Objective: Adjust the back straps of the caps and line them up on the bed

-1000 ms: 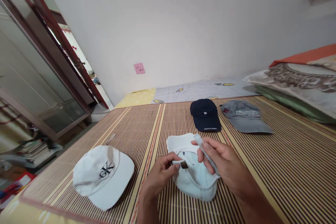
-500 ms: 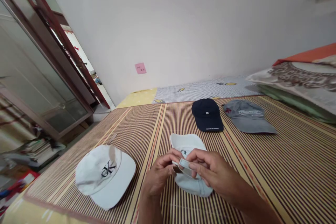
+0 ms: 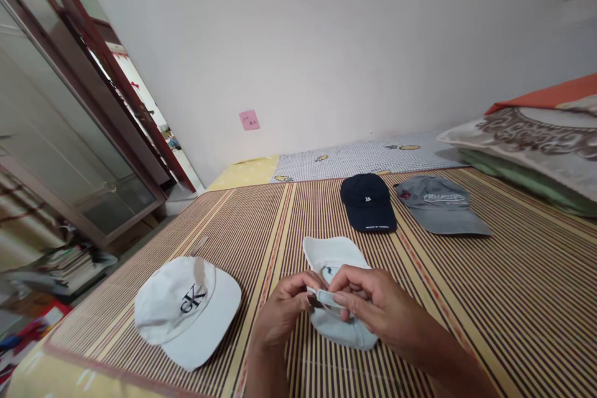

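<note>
Pinches the free end of the pale strap (image 3: 330,298) between thumb and fingers of the right hand (image 3: 375,298), closed on it. Grips the strap's other end, beside the dark clasp (image 3: 315,302), in the left hand (image 3: 283,311), thumb and fingers closed together. Brings the fingertips of both hands near each other over the opening of the pale cap (image 3: 342,331), with its brim beyond the fingers and its crown below, on the striped mat (image 3: 261,217). Shows the white cap (image 3: 177,305) well apart to the left of the left hand, brim angled right and toward the camera. Has the navy cap (image 3: 366,199) beyond the right hand, and the gray cap (image 3: 438,202) just right of that. Reaches, farther out, the checked sheet (image 3: 345,155) along the wall (image 3: 326,43), with the patterned pillow (image 3: 541,149) at far right.
</note>
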Demonstrator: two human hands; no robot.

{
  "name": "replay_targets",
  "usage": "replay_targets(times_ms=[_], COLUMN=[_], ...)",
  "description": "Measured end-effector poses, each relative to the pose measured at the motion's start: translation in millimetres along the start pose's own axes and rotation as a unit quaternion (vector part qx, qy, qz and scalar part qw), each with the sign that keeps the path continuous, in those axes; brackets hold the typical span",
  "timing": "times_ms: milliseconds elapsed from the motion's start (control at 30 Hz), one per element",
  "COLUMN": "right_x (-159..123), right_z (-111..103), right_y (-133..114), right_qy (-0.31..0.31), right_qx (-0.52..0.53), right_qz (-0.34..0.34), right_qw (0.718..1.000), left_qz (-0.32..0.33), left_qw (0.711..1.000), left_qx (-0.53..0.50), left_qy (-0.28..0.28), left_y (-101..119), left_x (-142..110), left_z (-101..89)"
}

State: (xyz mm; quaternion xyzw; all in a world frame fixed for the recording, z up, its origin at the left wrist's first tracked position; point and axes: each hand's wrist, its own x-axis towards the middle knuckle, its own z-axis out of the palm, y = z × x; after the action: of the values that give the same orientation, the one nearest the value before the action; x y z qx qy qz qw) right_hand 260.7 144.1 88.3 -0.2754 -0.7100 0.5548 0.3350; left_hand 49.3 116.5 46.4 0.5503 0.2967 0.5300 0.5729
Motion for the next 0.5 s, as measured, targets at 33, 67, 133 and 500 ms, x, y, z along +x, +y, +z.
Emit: replay_targets(times_ms=[33, 67, 133, 500], right_x=[0.0, 0.0, 0.1, -1.7], right_z=[-0.4, -0.8, -1.4, -5.3], right_y=[0.1, 0.4, 0.7, -6.1], right_qy=[-0.004, -0.01, -0.013, -0.018], right_qx=[-0.007, -0.014, -0.023, -0.087], right_qz=[-0.001, -0.003, -0.002, 0.009], right_qw=[1.0, 1.0, 1.0, 0.996], left_qz=[0.001, 0.001, -0.004, -0.048], left_qw=[1.0, 1.0, 1.0, 0.997], left_qx=[0.0, 0.002, 0.009, 0.064], left_qy=[0.0, 0.0, 0.004, 0.023], left_y=[0.0, 0.0, -0.2, -3.1], left_x=[0.1, 0.1, 0.0, 0.2], left_z=[0.0, -0.1, -0.9, -4.4])
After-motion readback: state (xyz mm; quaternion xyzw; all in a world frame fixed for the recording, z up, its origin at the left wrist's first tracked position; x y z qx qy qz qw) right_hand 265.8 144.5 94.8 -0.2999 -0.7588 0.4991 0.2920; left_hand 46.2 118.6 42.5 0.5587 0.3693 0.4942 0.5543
